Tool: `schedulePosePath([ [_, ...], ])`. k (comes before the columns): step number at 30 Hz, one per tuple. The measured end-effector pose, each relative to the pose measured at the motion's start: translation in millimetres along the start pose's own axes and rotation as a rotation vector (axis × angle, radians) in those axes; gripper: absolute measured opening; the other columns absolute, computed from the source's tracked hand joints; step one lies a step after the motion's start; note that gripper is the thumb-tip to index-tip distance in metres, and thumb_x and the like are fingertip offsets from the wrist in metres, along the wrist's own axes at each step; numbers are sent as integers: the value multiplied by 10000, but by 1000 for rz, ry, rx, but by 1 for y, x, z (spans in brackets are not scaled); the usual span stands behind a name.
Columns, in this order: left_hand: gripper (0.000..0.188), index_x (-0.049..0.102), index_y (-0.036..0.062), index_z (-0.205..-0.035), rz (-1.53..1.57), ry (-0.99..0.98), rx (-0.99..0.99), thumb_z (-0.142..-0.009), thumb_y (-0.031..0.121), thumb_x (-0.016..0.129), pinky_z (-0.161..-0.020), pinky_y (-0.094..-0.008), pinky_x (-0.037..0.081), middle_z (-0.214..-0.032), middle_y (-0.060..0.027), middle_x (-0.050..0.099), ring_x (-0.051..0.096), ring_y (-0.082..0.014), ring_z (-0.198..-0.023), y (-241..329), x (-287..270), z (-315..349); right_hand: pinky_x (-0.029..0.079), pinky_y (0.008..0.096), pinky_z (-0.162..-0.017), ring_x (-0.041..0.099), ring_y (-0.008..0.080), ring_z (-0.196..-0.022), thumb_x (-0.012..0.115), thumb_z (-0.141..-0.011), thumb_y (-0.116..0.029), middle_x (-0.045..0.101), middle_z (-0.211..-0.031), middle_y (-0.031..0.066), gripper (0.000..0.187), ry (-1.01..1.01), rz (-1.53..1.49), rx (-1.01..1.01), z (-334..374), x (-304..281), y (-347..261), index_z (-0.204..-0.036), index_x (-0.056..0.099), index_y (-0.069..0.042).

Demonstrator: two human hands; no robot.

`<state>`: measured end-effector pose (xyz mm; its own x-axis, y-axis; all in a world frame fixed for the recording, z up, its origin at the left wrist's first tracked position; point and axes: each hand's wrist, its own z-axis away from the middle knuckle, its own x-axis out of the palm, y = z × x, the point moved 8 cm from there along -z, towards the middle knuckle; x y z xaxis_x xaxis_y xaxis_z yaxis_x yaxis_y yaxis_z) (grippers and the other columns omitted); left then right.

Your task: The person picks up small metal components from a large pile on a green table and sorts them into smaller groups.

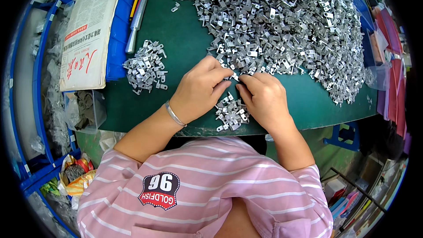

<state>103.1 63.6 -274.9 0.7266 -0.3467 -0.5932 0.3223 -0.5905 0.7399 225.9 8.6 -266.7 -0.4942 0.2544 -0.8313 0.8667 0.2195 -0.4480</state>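
Note:
At the near edge of a large heap of small silvery metal brackets (282,22), my two hands meet with fingertips almost touching. My left hand (198,89), a silver bangle on its wrist, is closed in a pinch. Opposite it, my right hand (265,97) is closed too, thumb and forefinger bent inward. A small metal bracket (235,77) shows between the fingertips of both; its exact hold is partly hidden. Just below the fingers lies a small pile of brackets (232,113) near the table's front edge. Another small pile of brackets (146,67) sits left of my left hand.
The green tabletop (176,31) carries a blue bin (119,31) with a folded newspaper (83,31) against it at left. Pens and a long silvery tool (140,17) lie beside the bin. A clear plastic box (86,110) stands below the newspaper. A blue stool (343,135) is under the right side.

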Motion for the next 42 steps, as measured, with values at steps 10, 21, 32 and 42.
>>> schedulePosePath([
  [10,113,683,-7,-960,230,-55,-219,-850,20,689,-604,-246,510,-825,-72,664,641,-130,-655,-18,1,9,486,378,-557,610,274,-607,686,-735,-58,601,-661,99,30,18,-68,33,-2,-2,10,-729,664,-37],
  [21,172,652,-64,-1051,1197,-187,-697,-893,3,644,-670,-284,602,-903,-168,707,712,-189,-740,-41,22,20,393,182,-529,495,9,-609,668,-885,-52,614,-714,-46,94,-208,-1000,615,26,6,48,-920,707,26],
  [32,149,664,-65,-1009,1132,-174,-632,-862,-43,655,-673,-270,593,-876,-155,700,704,-183,-735,-39,17,17,432,303,-528,544,194,-562,732,-725,-5,562,-646,64,120,-3,-409,-11,14,-28,13,-831,688,-41],
  [42,141,705,-6,-933,55,348,-215,-828,-78,647,-656,-221,513,-891,-65,661,629,-111,-735,-31,-108,29,486,374,-599,587,277,-631,727,-746,-32,611,-740,85,125,114,-191,-93,7,-34,14,-859,673,-28],
])
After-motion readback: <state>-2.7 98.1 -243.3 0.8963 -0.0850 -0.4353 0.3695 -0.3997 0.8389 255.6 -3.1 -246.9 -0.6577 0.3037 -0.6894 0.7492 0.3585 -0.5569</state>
